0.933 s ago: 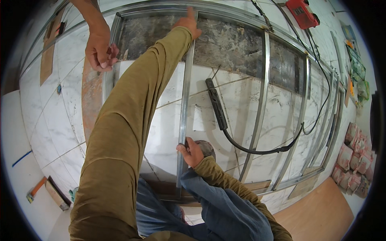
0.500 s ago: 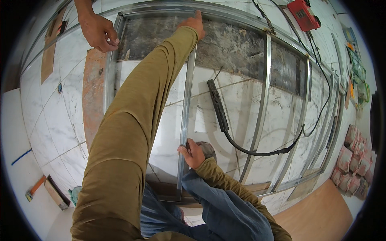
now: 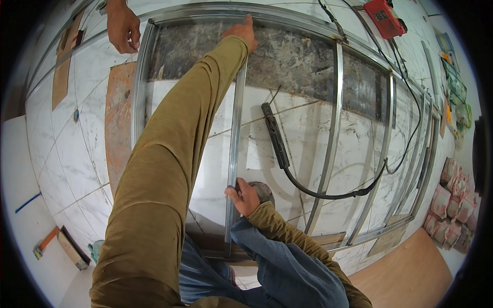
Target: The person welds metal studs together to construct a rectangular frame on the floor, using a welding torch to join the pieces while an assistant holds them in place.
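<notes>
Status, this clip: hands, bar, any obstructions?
Left hand at far end of metal bar. Right hand holding nearer half. Black cable handle right of bar, apart.

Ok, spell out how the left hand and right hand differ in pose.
The left hand is at the far end of the metal bar; the right hand is on its near half, by the knee. The left hand's index finger extends to the far rail, while the right hand's thumb and fingers close on the bar. Both hands are bare, with olive sleeves behind them.

Glare whitens the floor tiles and dark vignetting rings the edges.
</notes>
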Motion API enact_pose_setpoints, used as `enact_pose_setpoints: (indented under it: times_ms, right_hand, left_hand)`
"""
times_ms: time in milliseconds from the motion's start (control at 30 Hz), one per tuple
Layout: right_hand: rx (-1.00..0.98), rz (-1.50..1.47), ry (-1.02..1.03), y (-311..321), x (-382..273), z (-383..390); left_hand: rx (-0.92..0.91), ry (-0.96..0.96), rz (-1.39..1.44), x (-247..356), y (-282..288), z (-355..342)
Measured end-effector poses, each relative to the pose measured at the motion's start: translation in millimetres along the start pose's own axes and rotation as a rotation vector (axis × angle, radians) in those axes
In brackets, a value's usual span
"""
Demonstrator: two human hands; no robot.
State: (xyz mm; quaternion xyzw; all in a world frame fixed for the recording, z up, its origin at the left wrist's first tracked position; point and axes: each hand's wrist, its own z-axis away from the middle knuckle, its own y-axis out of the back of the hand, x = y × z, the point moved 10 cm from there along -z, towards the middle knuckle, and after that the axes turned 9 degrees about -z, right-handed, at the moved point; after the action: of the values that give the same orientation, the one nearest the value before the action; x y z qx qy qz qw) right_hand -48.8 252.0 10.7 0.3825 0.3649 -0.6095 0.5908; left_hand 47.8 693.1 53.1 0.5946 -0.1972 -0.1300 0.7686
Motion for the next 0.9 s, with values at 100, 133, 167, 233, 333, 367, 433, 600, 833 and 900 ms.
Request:
enact_pose_setpoints:
  times_ms: [100,133,167,233,333,367,433,600,833,900]
  right_hand:
    - [0.012,0.020,0.008,2,-5,1]
    - [0.017,-0.002,0.010,2,-4,0]
    - [0.023,-0.023,0.012,1,-3,0]
    - [0.027,-0.023,0.011,2,0,1]
    - [0.033,0.004,0.003,3,0,1]
    - [0.038,-0.012,0.005,1,2,1]
    - [0.037,-0.049,0.018,-6,6,0]
    - [0.077,-0.123,0.055,-1,12,1]
    - [0.056,-0.021,0.024,-2,11,2]
    - [0.065,-0.157,0.031,-4,15,1]
  left_hand:
    - [-0.020,0.004,0.000,0,-3,-2]
    - [-0.040,0.009,-0.003,0,-5,-3]
    - [-0.028,0.007,-0.011,1,-5,-4]
    - [-0.004,0.002,-0.029,3,-4,-5]
    - [-0.043,0.006,-0.013,1,-7,-4]
    - [-0.016,0.015,0.046,-3,-4,-3]
    - [0.039,0.037,0.160,-19,2,7]
    - [0.397,-0.220,0.581,-25,10,152]
    - [-0.330,0.522,1.020,-33,-169,565]
    - [-0.624,0.397,0.933,-1,-192,626]
